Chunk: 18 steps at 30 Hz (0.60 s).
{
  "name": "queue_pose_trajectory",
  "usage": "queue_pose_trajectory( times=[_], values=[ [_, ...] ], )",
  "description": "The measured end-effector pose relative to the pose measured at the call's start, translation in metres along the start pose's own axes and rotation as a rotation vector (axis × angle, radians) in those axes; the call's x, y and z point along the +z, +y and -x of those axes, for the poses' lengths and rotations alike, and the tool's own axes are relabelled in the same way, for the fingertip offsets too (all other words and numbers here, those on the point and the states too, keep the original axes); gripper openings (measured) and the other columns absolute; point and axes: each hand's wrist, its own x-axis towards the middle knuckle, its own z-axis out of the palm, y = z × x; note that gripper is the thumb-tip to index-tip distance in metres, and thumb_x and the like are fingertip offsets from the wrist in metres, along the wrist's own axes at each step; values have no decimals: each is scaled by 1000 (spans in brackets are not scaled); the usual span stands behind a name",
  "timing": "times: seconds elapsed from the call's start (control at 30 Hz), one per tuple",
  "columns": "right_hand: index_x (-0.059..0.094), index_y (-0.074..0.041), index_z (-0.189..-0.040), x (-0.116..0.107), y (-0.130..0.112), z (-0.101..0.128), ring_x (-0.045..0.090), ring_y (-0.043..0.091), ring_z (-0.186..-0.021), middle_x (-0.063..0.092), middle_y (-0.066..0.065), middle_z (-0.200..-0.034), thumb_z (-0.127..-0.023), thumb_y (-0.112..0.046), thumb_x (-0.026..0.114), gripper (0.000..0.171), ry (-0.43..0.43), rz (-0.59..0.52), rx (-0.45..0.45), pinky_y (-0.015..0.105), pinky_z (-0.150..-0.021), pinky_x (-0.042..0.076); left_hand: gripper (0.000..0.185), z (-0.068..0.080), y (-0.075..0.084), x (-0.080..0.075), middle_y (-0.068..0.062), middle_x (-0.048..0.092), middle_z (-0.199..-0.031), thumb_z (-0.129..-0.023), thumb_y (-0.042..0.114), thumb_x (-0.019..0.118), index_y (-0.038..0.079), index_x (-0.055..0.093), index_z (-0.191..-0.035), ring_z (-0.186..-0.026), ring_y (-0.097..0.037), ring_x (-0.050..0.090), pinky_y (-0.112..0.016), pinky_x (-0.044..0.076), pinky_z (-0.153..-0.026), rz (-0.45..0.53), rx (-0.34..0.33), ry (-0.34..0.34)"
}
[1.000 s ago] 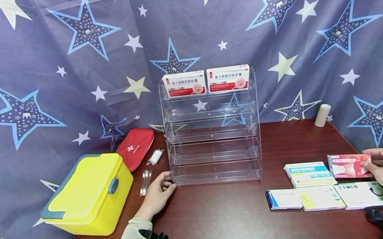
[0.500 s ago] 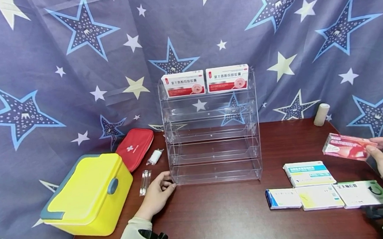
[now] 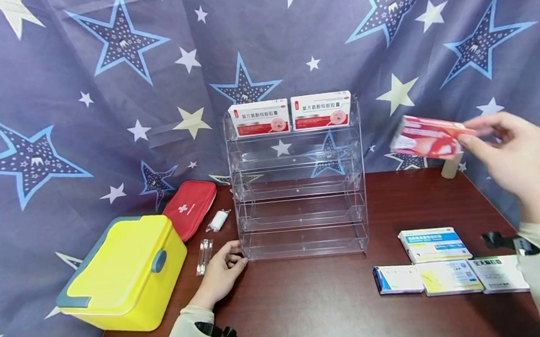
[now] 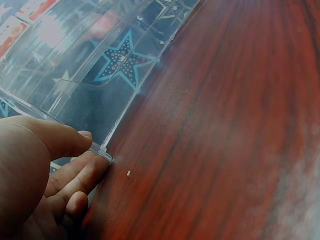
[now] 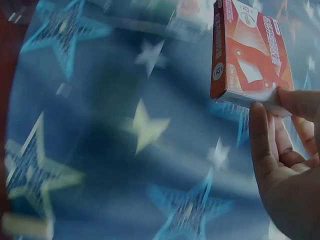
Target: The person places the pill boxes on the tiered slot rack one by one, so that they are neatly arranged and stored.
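My right hand (image 3: 514,155) pinches a red and pink medicine box (image 3: 431,137) by its right end, in the air right of the rack. In the right wrist view the thumb and fingers grip the end of the red medicine box (image 5: 255,55). A clear tiered display rack (image 3: 303,250) stands mid-table. Two white and red medicine boxes (image 3: 260,126) stand side by side on its top tier. At the rack's lower left corner is my left hand (image 3: 221,274). The left wrist view has its thumb and fingers (image 4: 70,142) pinching that clear corner.
At the right lie a teal and white box (image 3: 436,245) and, in front of it, several more medicine boxes (image 3: 397,279). A yellow lidded case (image 3: 130,277), a red first-aid pouch (image 3: 190,207) and small wrapped items (image 3: 218,221) are at the left. A pale roll (image 3: 450,167) stands at the back right.
My right hand has lifted the red medicine box off the table beside the other boxes and carried it up and left towards the rack. The left hand has stayed at the rack's corner.
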Motion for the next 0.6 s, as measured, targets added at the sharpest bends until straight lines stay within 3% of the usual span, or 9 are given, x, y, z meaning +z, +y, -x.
queue_pose_trajectory(
  times=[0.1, 0.3, 0.47, 0.6],
  values=[
    [76, -6, -122, 25, -34, -16, 66, -1, -82, 68, -19, -97, -93, -15, 81, 31, -63, -60, -96, 7, -69, 48, 40, 0, 0, 0, -6, 70, -109, -95, 6, 77, 9, 65, -133, -97, -17, 68, -28, 53, -82, 0, 3, 3],
    [79, -7, -111, 93, -80, -33, 66, 3, -73, 73, -9, -84, -90, -16, 84, 23, -144, -114, -241, 17, -61, 45, 40, 0, 0, 0, -5, 70, -110, -95, 7, 77, 8, 64, -133, -97, -17, 68, -28, 53, -82, -6, -1, 5],
    [79, -10, -108, 152, -97, -40, 65, 9, -72, 74, 5, -86, -91, -17, 83, 19, -242, -124, -225, 21, -60, 47, 41, 2, 0, 0, -5, 71, -110, -95, 7, 78, 8, 64, -133, -96, -17, 68, -28, 53, -81, -4, 0, 6],
    [79, -13, -108, 184, -108, -43, 68, 13, -81, 76, 5, -92, -92, -19, 83, 17, -298, -106, -199, 26, -65, 48, 41, 1, 0, 1, -6, 70, -111, -95, 7, 77, 7, 64, -134, -97, -18, 68, -28, 53, -81, -4, 8, 0]
  ],
)
